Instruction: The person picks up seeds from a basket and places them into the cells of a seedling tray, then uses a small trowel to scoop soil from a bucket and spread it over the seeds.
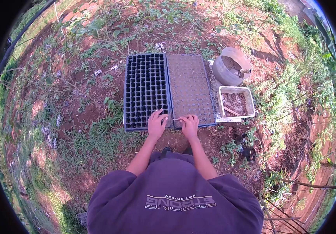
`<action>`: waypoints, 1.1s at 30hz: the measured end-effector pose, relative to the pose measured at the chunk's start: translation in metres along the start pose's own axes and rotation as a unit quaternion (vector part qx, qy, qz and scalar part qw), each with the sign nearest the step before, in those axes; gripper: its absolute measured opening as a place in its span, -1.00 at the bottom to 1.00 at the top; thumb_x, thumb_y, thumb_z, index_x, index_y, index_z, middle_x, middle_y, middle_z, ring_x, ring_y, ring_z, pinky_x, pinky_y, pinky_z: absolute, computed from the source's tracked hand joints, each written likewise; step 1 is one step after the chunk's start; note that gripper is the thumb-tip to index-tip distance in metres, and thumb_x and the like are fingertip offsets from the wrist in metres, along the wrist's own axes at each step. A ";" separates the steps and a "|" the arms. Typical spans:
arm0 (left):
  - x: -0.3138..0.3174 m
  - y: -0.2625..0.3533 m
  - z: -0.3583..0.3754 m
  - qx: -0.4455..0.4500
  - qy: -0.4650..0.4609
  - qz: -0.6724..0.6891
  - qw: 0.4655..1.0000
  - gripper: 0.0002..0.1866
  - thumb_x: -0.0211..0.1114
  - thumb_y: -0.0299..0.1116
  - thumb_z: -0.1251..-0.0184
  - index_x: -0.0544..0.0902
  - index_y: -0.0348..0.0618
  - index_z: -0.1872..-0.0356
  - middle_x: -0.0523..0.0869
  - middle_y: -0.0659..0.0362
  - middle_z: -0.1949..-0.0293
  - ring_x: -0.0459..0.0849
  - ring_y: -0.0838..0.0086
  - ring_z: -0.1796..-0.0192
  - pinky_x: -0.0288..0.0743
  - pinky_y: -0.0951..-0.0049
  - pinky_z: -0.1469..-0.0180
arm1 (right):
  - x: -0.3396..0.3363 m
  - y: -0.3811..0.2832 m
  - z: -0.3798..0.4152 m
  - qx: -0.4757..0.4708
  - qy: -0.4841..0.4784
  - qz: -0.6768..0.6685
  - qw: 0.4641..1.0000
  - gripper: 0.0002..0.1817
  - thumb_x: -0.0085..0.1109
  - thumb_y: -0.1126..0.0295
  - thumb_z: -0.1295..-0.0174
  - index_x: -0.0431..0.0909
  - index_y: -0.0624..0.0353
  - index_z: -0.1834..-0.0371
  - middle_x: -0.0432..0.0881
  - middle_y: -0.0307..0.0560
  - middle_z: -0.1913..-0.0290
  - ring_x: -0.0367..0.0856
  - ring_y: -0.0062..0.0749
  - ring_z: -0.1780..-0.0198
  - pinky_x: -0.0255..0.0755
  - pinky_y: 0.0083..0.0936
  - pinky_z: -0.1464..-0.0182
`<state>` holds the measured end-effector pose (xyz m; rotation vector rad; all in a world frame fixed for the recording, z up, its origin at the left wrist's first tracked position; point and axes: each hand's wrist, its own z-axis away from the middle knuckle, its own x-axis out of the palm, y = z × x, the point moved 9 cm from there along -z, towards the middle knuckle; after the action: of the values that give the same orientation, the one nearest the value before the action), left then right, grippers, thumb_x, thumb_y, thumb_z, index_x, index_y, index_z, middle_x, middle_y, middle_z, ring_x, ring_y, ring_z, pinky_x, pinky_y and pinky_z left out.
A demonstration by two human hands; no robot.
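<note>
**Two hands at the seed trays**

Purple shirt point(175, 199) fills the view closest to us. Both arms reach out from it. The left hand point(157, 124) lies flat with fingers spread on the near edge of the empty black tray point(145, 89). The right hand point(189, 124) touches the near edge of the filled tray point(190, 89), just beside it. A thin stick point(175, 119) seems to run between the two hands, but I cannot tell who grips it. Past the right hand sit a white tub point(236, 102) and a round bucket point(232, 65) with soil. The trays look thin and bendy. The filled one is likely heavy, so hold it under both long sides.
</note>
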<state>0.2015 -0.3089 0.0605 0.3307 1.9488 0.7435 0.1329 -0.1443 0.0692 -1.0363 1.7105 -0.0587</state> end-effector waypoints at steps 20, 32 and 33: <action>0.061 0.029 -0.029 -0.005 -0.067 0.027 0.997 -0.78 0.18 -0.43 -0.24 0.66 -0.06 0.12 0.58 0.03 -0.15 0.32 -0.01 -0.37 0.22 0.12 -0.37 | -0.041 0.061 -0.038 0.060 0.076 0.092 0.991 -0.70 0.29 0.44 -0.04 0.64 -0.01 0.11 0.50 -0.14 0.09 0.37 -0.13 -0.05 0.22 -0.18 -0.14; 0.101 0.073 -0.083 -0.024 -0.038 0.055 0.997 -0.81 0.15 -0.44 -0.27 0.66 -0.07 0.14 0.57 0.07 -0.13 0.32 -0.03 -0.33 0.19 0.11 -0.37 | -0.101 0.146 -0.033 0.144 0.157 0.014 0.977 -0.75 0.24 0.49 -0.10 0.63 0.05 0.12 0.50 -0.06 0.16 0.38 -0.13 0.02 0.28 -0.22 -0.08; 0.110 0.078 -0.090 -0.032 -0.035 0.056 0.997 -0.81 0.15 -0.44 -0.27 0.66 -0.07 0.14 0.57 0.06 -0.13 0.32 -0.03 -0.33 0.19 0.10 -0.37 | -0.108 0.155 -0.040 0.141 0.157 0.017 0.977 -0.74 0.22 0.53 -0.10 0.63 0.07 0.12 0.50 -0.06 0.18 0.38 -0.14 0.02 0.28 -0.25 -0.07</action>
<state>0.0636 -0.2234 0.0604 0.4240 1.8473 0.8549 0.0119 0.0045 0.0893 -0.8151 1.9342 -0.4514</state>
